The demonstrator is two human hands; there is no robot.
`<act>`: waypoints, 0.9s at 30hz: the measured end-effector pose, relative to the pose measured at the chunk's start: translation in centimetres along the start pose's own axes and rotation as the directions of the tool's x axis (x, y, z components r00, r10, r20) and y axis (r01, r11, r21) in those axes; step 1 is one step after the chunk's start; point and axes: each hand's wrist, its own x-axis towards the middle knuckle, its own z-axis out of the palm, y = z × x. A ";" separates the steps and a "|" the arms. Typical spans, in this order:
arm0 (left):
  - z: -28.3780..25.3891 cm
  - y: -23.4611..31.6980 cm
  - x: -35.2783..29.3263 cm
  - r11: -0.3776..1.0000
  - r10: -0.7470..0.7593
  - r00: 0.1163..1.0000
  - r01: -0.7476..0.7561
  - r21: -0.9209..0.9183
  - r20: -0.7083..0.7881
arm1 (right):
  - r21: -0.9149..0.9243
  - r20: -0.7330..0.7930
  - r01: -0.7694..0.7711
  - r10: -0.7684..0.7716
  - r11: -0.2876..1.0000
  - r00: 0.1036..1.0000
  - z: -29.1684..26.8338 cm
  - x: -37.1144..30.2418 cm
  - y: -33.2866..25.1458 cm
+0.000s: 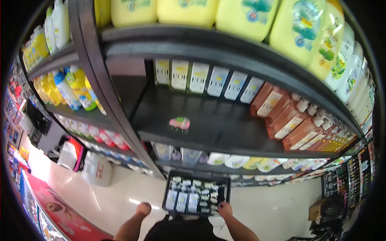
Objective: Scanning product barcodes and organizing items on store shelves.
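Observation:
Below the shelves, a black basket (164,201) is in front of my body. It holds several bottles with pale pump tops, and white-labelled bottles (181,202) lie at its near left. My right hand (225,209) is closed at the basket's near right corner, fingers curled on its rim. To the left of the basket, my left hand (143,209) hangs apart from it over the floor, curled into a loose fist. Nothing shows in it, though its fingertips are turned from view.
A black shelf (193,116) ahead bears a row of white-labelled bottles (198,78), reddish-brown pump bottles (287,120) and a small pink-and-green tag (179,123). Large yellow bottles (187,12) line the shelf above. A white jug (96,168) stands on the floor at left, a cardboard box (316,211) at right.

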 end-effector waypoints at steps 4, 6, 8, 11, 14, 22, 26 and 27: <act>0.2 -0.7 1.1 0.913 0.258 0.963 -0.269 0.307 0.077 | -0.046 -0.051 0.137 -0.139 0.989 0.989 1.0 0.4 1.3; -0.2 -0.2 0.7 0.964 -0.041 0.997 0.021 -0.266 -0.068 | -0.050 0.014 0.062 -0.062 0.997 0.998 1.2 0.5 1.8; -1.7 0.3 0.1 0.956 -0.012 0.998 -0.009 -0.292 -0.068 | 0.019 -0.115 -0.108 0.109 0.994 0.987 1.3 0.4 1.6; -3.8 1.3 -0.7 0.968 -0.079 0.997 0.070 -0.239 -0.025 | -0.070 -0.117 -0.194 0.185 0.979 0.976 0.7 1.3 1.1; -5.3 2.2 -0.3 0.994 -0.018 1.000 0.016 -0.111 -0.018 | -0.099 -0.047 -0.248 0.244 0.964 0.969 0.5 2.4 0.2; -5.4 5.6 0.8 0.996 0.077 0.993 -0.073 -0.045 0.086 | -0.114 -0.129 -0.365 0.351 0.924 0.928 0.9 2.0 -1.4; -3.1 7.1 0.4 0.991 0.122 0.991 -0.118 -0.060 0.061 | -0.246 0.045 -0.241 0.259 0.939 0.965 0.2 2.5 -1.8; -2.5 7.3 0.4 0.992 0.127 0.988 -0.124 -0.039 0.093 | -0.314 0.136 -0.173 0.225 0.933 0.965 0.2 2.6 -1.8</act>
